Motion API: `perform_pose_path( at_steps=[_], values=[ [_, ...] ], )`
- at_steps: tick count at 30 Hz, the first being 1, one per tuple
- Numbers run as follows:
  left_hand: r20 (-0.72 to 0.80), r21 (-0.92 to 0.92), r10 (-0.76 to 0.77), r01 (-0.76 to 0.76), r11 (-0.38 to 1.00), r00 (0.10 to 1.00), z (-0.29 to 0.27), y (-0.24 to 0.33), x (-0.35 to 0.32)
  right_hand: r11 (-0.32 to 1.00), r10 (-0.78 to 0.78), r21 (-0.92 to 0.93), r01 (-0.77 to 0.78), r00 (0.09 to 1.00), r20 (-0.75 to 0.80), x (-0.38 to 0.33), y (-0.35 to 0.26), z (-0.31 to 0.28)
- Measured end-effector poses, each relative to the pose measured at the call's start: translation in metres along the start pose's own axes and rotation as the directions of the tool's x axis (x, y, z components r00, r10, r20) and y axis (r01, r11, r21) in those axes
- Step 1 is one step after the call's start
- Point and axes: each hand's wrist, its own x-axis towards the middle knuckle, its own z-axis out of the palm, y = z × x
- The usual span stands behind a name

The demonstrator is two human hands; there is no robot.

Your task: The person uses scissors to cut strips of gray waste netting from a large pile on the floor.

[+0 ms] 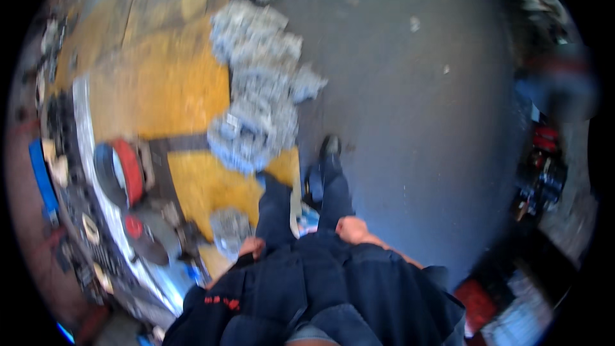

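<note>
I am looking straight down my own body and the whole view is smeared, so little comes out sharp. My left hand point(251, 247) hangs at my hip against my dark blue jacket point(320, 288); only a knuckle-sized patch shows above a black cuff, and I cannot tell whether it is open or closed, or whether it holds anything. My right hand point(353, 229) sits just beyond the jacket hem on the other side, looking bunched into a loose fist, but the fingers are hidden and I cannot tell if it grips something. Between the hands my trouser legs run forward to one black shoe point(330, 148) on the grey floor point(423, 122). Ahead of my left hand lies a heap of grey metal parts point(259, 83), their shapes too blurred to name, on a yellow floor patch point(166, 83). Further left a red and black round object point(122, 173) rests by a cluttered surface point(96, 237), cut off at the rim.
</note>
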Motion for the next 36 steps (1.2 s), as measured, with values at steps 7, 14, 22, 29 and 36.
perform_pose_path(
  at_steps=[7,14,22,29,36],
  values=[
    [0.486,-0.841,-0.323,0.535,0.078,0.812,0.001,0.085,-0.087,0.925,-0.284,0.374,-0.074,0.521,0.805,-0.005,0.079,-0.011],
    [0.501,-0.672,-0.111,0.467,0.575,0.858,0.063,0.039,-0.050,0.992,-0.069,0.101,-0.080,0.336,0.939,0.051,0.024,-0.018],
    [-0.364,0.206,0.256,-0.191,0.960,0.896,-0.062,-0.085,0.120,0.444,-0.782,-0.482,0.755,0.589,0.204,0.230,-0.014,-0.051],
    [-0.323,0.236,0.305,-0.236,0.943,0.896,-0.052,-0.144,0.150,0.427,-0.784,-0.533,0.730,0.593,0.184,0.260,-0.008,-0.052],
    [-0.473,0.323,0.341,-0.200,0.925,0.813,-0.015,-0.146,0.137,0.316,-0.839,-0.689,0.653,0.530,0.118,0.254,0.007,-0.026]
  ],
)
